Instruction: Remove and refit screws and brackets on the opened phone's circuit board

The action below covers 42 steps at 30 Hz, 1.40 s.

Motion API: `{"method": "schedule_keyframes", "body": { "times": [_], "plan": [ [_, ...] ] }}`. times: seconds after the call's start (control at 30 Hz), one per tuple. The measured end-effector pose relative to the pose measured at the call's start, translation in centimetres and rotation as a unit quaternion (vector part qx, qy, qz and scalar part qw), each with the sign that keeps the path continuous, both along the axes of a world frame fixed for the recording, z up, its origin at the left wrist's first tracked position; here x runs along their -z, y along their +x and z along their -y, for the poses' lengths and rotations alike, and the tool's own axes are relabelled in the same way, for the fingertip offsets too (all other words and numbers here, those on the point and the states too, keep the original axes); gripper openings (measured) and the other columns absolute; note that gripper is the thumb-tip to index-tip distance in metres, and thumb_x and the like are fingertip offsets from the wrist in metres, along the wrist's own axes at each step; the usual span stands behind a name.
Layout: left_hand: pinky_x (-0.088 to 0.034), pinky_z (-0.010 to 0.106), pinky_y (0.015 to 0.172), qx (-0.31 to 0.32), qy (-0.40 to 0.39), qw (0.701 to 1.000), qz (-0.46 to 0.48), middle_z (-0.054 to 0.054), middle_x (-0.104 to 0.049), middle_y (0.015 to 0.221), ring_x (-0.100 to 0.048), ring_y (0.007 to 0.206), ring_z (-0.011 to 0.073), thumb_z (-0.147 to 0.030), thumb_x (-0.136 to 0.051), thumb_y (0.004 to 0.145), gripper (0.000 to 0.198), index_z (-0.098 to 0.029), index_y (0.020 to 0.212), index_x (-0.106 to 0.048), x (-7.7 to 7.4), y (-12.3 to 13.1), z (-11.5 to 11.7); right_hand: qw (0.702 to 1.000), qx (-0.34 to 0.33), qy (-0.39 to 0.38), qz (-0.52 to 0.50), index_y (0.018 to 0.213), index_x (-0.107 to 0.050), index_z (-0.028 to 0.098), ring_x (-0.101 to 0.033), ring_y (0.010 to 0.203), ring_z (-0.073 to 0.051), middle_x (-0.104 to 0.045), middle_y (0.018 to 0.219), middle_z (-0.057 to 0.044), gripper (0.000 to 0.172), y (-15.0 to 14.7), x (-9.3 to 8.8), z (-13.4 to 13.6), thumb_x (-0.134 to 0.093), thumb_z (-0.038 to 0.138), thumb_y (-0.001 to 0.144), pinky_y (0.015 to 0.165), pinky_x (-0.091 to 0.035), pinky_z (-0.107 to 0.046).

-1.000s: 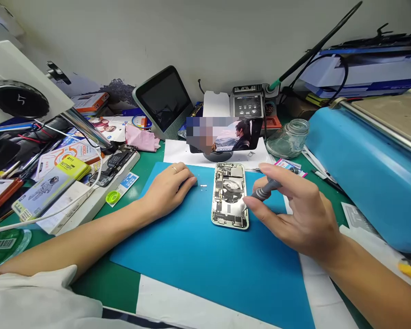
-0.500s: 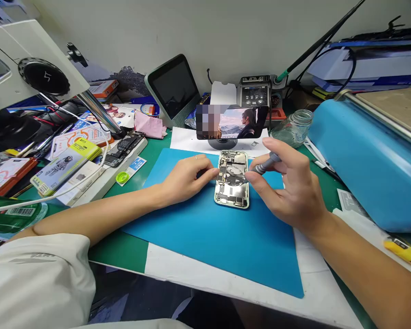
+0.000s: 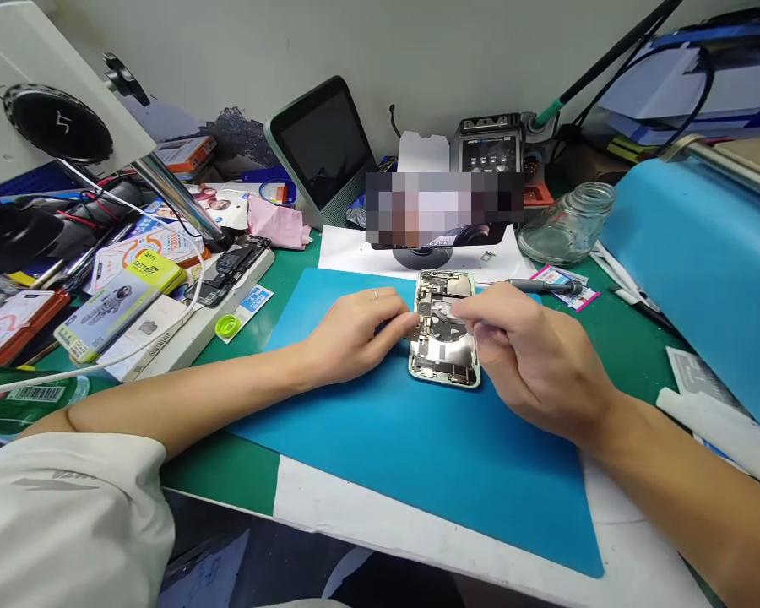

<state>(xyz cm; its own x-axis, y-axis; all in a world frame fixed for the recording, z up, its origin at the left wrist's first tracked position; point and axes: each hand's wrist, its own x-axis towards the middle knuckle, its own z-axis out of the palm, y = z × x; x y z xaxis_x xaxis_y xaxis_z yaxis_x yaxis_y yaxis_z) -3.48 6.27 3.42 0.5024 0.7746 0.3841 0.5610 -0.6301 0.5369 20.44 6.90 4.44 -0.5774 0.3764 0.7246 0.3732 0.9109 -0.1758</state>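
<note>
An opened smartphone [image 3: 447,350] lies on the blue mat [image 3: 380,439], its inner boards, flat metal parts and a round coil exposed. At its left edge is my left hand [image 3: 361,333], thumb and forefinger closed against the frame. My right hand [image 3: 525,355] reaches over the phone's right side with thumb and forefinger pinched together above the upper part. Whatever sits between those fingertips is hidden or too small to name. Just beyond the right hand, a grey screwdriver [image 3: 541,287] lies on its side, partly over a small coloured card.
Behind the phone a propped-up screen [image 3: 443,211] stands on a round base. A glass jar [image 3: 567,224], a soldering station [image 3: 491,152] and a blue roll-shaped object [image 3: 697,279] are at the right. Battery boxes [image 3: 127,300] and a microscope arm [image 3: 51,93] crowd the left.
The screwdriver has left my right hand and now lies beyond it. That hand has closed into a pinch over the phone. My left hand stays at the phone's edge; the view has shifted slightly.
</note>
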Motion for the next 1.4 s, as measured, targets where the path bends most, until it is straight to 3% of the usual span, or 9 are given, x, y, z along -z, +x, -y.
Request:
{"method": "schedule_keyframes", "body": {
  "times": [0.13, 0.37, 0.5, 0.6, 0.73, 0.97, 1.13, 1.4],
  "plan": [
    [-0.038, 0.033, 0.068, 0.007, 0.007, 1.0, -0.01, 0.0, -0.05, 0.073, -0.047, 0.069, 0.0182, -0.028, -0.041, 0.11, 0.036, -0.024, 0.074, -0.039, 0.1, 0.0, -0.2, 0.997, 0.025, 0.021, 0.063, 0.111, -0.063, 0.017, -0.063, 0.061, -0.015, -0.072, 0.084, -0.002, 0.012, 0.0, -0.2, 0.1, -0.059, 0.019, 0.101, 0.058, -0.045, -0.028],
    [-0.042, 0.036, 0.079, 0.022, -0.008, 1.0, -0.02, 0.002, -0.052, 0.077, -0.047, 0.076, 0.0205, -0.027, -0.037, 0.111, 0.033, -0.024, 0.078, -0.038, -0.4, -0.1, -0.2, 0.99, 0.054, 0.07, 0.106, 0.104, -0.065, 0.016, -0.068, 0.064, -0.016, -0.075, 0.082, -0.002, 0.021, -0.7, 0.0, 0.2, -0.065, 0.037, 0.102, 0.054, -0.041, -0.03],
    [-0.045, 0.036, 0.081, 0.025, -0.027, 0.999, -0.018, 0.003, -0.053, 0.078, -0.048, 0.077, 0.0209, -0.028, -0.034, 0.112, 0.035, -0.024, 0.077, -0.037, -0.5, -0.1, -0.2, 0.989, 0.032, 0.096, 0.112, 0.103, -0.064, 0.017, -0.06, 0.055, -0.012, -0.072, 0.076, 0.001, 0.014, -1.2, -0.1, 0.5, -0.06, 0.03, 0.105, 0.05, -0.037, -0.03],
    [-0.044, 0.036, 0.081, 0.036, -0.037, 0.999, -0.011, 0.003, -0.053, 0.077, -0.047, 0.077, 0.021, -0.028, -0.034, 0.112, 0.036, -0.024, 0.076, -0.037, -0.4, -0.2, -0.3, 0.985, 0.027, 0.12, 0.119, 0.113, -0.066, 0.017, -0.064, 0.062, -0.012, -0.076, 0.082, 0.0, 0.012, -1.4, 0.0, 0.7, -0.062, 0.02, 0.103, 0.051, -0.036, -0.03],
    [-0.041, 0.035, 0.077, 0.051, -0.044, 0.998, 0.002, 0.001, -0.05, 0.075, -0.046, 0.075, 0.0202, -0.029, -0.036, 0.113, 0.037, -0.024, 0.076, -0.037, -0.4, -0.5, -0.2, 0.979, 0.009, 0.151, 0.137, 0.107, -0.069, 0.017, -0.065, 0.065, -0.011, -0.076, 0.081, 0.001, 0.009, -1.5, 0.2, 0.7, -0.065, 0.015, 0.1, 0.053, -0.035, -0.03],
    [-0.041, 0.033, 0.073, 0.085, -0.047, 0.995, 0.001, 0.001, -0.053, 0.075, -0.046, 0.073, 0.0189, -0.044, -0.026, 0.117, 0.047, -0.023, 0.077, -0.041, -0.6, -0.8, 0.6, 0.965, -0.006, 0.21, 0.158, 0.108, -0.073, 0.014, -0.056, 0.054, -0.01, -0.067, 0.068, 0.004, 0.02, -1.8, -0.4, 1.3, -0.057, 0.006, 0.1, 0.051, -0.038, -0.032],
    [-0.041, 0.033, 0.074, 0.105, -0.063, 0.992, 0.0, 0.001, -0.055, 0.075, -0.048, 0.074, 0.0186, -0.047, -0.028, 0.116, 0.05, -0.023, 0.076, -0.043, -0.4, -0.6, 0.7, 0.964, -0.013, 0.209, 0.166, 0.105, -0.074, 0.013, -0.063, 0.058, -0.011, -0.075, 0.076, 0.0, 0.017, -1.6, -0.3, 1.8, -0.059, 0.008, 0.099, 0.052, -0.045, -0.031],
    [-0.039, 0.035, 0.074, 0.093, -0.053, 0.994, -0.001, -0.001, -0.053, 0.071, -0.047, 0.069, 0.0181, -0.032, -0.034, 0.114, 0.042, -0.022, 0.074, -0.04, -0.4, -0.3, 0.6, 0.979, -0.014, 0.137, 0.148, 0.116, -0.072, 0.019, -0.073, 0.076, -0.015, -0.078, 0.084, -0.004, 0.025, -0.4, -0.4, 1.3, -0.057, 0.01, 0.099, 0.065, -0.056, -0.025]
  ]
}}
